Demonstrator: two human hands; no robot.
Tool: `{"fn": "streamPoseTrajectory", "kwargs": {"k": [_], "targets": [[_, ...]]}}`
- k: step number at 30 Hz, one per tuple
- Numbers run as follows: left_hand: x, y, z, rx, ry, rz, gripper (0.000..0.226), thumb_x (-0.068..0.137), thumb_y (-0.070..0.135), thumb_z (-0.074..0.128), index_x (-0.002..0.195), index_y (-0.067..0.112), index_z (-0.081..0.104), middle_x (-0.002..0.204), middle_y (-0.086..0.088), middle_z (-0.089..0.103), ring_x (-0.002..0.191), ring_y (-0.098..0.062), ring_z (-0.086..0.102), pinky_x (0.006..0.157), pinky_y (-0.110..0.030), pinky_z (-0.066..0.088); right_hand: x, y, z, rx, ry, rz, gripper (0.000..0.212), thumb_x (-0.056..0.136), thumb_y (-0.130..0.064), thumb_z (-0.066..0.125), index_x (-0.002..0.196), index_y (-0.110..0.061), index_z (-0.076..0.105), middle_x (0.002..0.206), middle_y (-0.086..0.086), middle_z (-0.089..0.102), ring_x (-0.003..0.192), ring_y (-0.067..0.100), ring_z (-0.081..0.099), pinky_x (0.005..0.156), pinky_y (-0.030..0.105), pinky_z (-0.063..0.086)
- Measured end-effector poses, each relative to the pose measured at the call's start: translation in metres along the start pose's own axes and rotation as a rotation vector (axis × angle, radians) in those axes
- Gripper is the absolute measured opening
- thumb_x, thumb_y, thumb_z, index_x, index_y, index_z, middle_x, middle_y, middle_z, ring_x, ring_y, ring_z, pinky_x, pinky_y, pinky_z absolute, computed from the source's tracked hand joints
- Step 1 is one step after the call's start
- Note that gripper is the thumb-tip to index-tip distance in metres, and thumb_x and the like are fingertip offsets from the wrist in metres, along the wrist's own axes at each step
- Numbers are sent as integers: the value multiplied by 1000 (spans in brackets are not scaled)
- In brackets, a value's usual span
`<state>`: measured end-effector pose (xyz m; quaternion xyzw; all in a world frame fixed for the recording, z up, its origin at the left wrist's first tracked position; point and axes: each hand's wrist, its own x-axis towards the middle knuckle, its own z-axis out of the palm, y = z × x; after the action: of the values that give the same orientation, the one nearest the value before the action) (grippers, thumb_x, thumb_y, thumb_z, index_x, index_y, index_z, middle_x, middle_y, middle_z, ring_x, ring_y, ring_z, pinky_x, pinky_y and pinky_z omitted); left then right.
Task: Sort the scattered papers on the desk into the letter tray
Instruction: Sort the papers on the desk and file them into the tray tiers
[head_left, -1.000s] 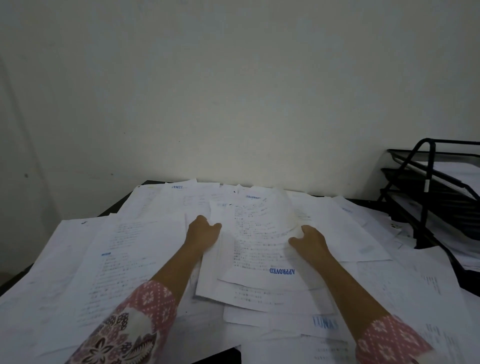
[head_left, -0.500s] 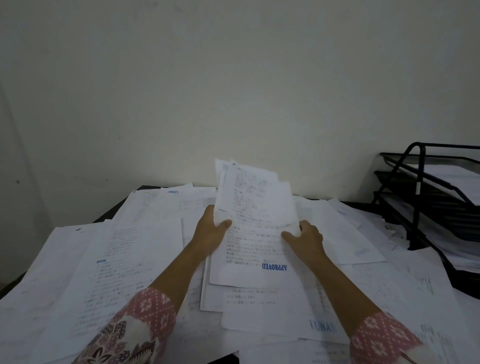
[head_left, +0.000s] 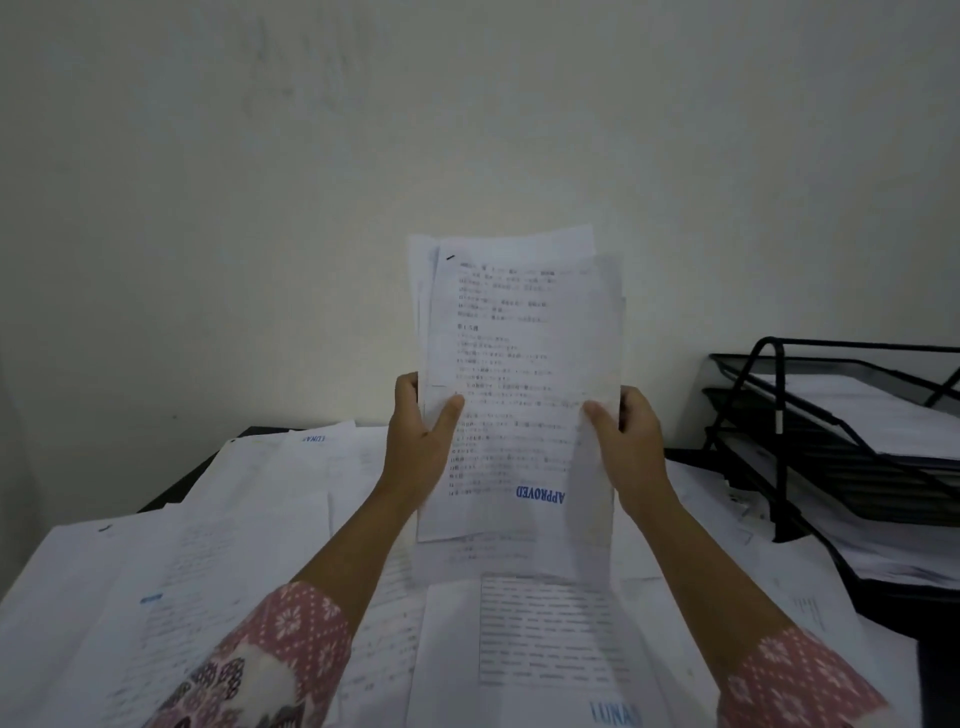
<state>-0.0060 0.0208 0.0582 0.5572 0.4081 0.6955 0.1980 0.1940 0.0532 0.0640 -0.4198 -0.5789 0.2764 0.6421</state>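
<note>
Both hands grip one sheaf of papers (head_left: 519, 364) at the centre of the frame, holding it upright in front of the pale wall (head_left: 311, 156). On the sheaf's left edge the left hand (head_left: 421, 447) has its thumb pressed across the front page and its fingers curled behind. The right hand (head_left: 631, 447) clasps the right edge in the same way. Several sheets are fanned slightly out of line at the top. The front page carries blurred lines of print and, near its lower right, a blue APPROVED stamp (head_left: 540, 493) that reads upside down to the camera. The sheaf's bottom edge is blurred, so I cannot tell whether it touches the sheets below.

Loose papers (head_left: 234, 545) cover almost all of the bench (head_left: 176, 488) across the lower half of the frame, overlapping at many angles. One of them, at the bottom edge right of centre, bears blue letters (head_left: 613, 714). Only a dark strip of bench shows at middle left. Pink patterned sleeves (head_left: 296, 639) end partway down the forearms in the lower corners.

At the right edge of the frame stands the black wire letter tray (head_left: 777, 395), three tiers high and well apart from the held sheaf. White sheets (head_left: 857, 410) lie in its top tier, and more lie in the bottom one.
</note>
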Motion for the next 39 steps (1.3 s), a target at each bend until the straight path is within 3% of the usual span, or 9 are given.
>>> {"fn": "streamPoseTrajectory", "kwargs": {"k": [3, 11, 15, 21, 23, 30, 33, 36, 39], "targets": [[-2, -1, 4, 28, 3, -13, 33, 92, 17, 58, 117, 17, 38, 105, 11, 54, 93, 1, 56, 69, -7, 50, 0, 0, -3, -29, 6, -21, 18, 93, -18, 56, 109, -12, 49, 94, -3, 57, 81, 9, 56, 60, 14, 45], [-20, -17, 6, 99, 5, -128, 24, 93, 23, 56, 111, 17, 41, 99, 11, 56, 86, -4, 58, 59, -10, 50, -11, 9, -4, -52, -63, 53, 23, 95, -13, 49, 115, -15, 39, 95, -7, 53, 83, 10, 55, 60, 20, 46], [-20, -16, 9, 103, 17, -140, 19, 96, 22, 50, 112, 14, 44, 102, 5, 58, 89, -5, 58, 61, -9, 48, -11, 8, -7, -105, -70, 54, 11, 95, -11, 45, 105, -5, 44, 91, 2, 56, 78, 14, 55, 60, 23, 47], [-16, -5, 22, 137, -48, -104, 12, 100, 21, 41, 106, 11, 44, 98, 2, 59, 86, -13, 59, 64, -16, 46, -1, -6, -28, -75, -1, 42, 9, 96, -15, 47, 104, -11, 45, 82, -4, 53, 71, 11, 52, 58, 20, 42], [-13, 1, 26, 168, -66, -89, 12, 100, 20, 41, 106, 10, 44, 99, 0, 58, 87, -15, 57, 63, -17, 44, 4, -10, -41, -80, 22, 44, 6, 96, -15, 47, 93, -10, 46, 76, 1, 48, 69, 15, 46, 57, 24, 38], [-21, 17, 83, 249, -386, -275, 27, 102, 22, 37, 127, 14, 41, 114, 3, 51, 98, -15, 51, 73, -26, 42, 8, -11, -116, -77, 108, 218, 14, 97, -14, 45, 110, -12, 51, 83, -5, 52, 71, 8, 49, 57, 22, 39], [-30, 12, 108, 288, -487, -352, 34, 101, 23, 38, 133, 13, 38, 117, 1, 48, 103, -18, 48, 83, -32, 40, 3, 2, -145, -93, 132, 355, 12, 95, -8, 43, 103, -5, 51, 82, 1, 51, 70, 12, 47, 59, 24, 37], [-43, 5, 132, 261, -589, -420, 39, 99, 22, 44, 136, 12, 38, 129, 0, 49, 108, -20, 51, 89, -34, 43, -3, 21, -173, -146, 202, 470, 17, 93, -4, 44, 105, 1, 56, 96, 12, 57, 81, 21, 52, 73, 28, 41], [-59, 2, 154, 242, -667, -464, 43, 97, 22, 49, 136, 12, 35, 133, -6, 48, 109, -20, 51, 90, -33, 44, -10, 36, -200, -163, 217, 535, 25, 92, -1, 45, 109, 11, 59, 98, 15, 58, 83, 23, 50, 72, 28, 40]]}}
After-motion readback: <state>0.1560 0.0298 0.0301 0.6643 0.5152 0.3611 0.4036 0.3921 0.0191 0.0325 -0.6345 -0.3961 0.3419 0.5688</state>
